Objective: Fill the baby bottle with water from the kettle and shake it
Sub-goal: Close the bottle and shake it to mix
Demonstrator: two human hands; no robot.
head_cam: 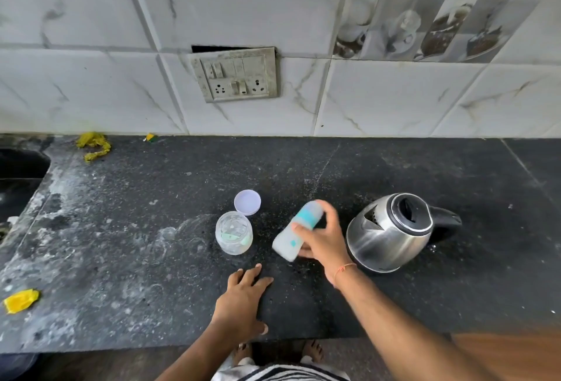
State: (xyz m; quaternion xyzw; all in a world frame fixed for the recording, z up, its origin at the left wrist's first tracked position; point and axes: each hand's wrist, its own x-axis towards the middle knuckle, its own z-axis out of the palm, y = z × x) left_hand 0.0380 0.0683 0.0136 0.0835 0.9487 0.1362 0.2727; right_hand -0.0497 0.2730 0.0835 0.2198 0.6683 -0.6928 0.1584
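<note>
Your right hand (321, 238) has the baby bottle (297, 230) in its grip: fingers curl over the upper side and the thumb shows beneath, near the lower end. The bottle is off vertical, its long axis running from about 7 o'clock up to 1 o'clock. It looks blurred, so it may be in motion, though you cannot be sure from one view. Whether its lower end touches the bench (151, 244) or hangs just above it is not clear, and which end is the mouth is also hard to tell.

The kettle (391, 231) stands just beside that hand, at 3 o'clock from the bottle, with its lid open and its black handle pointing away toward 3 o'clock. Your right hand is much the nearer to it.

Your left hand (243, 298) lies flat on the bench near the front edge, at about 7 o'clock from the bottle, fingers spread and relaxed, grasping nothing. At 9 o'clock from the bottle sits a clear jar (233, 236), and its round lid (247, 202) rests just behind it at 12 o'clock.

I judge that the next move hinges on bringing the bottle upright. The kettle handle sits on the far side of the occupied right hand, so the bottle would likely have to pass to your free left hand.
</note>
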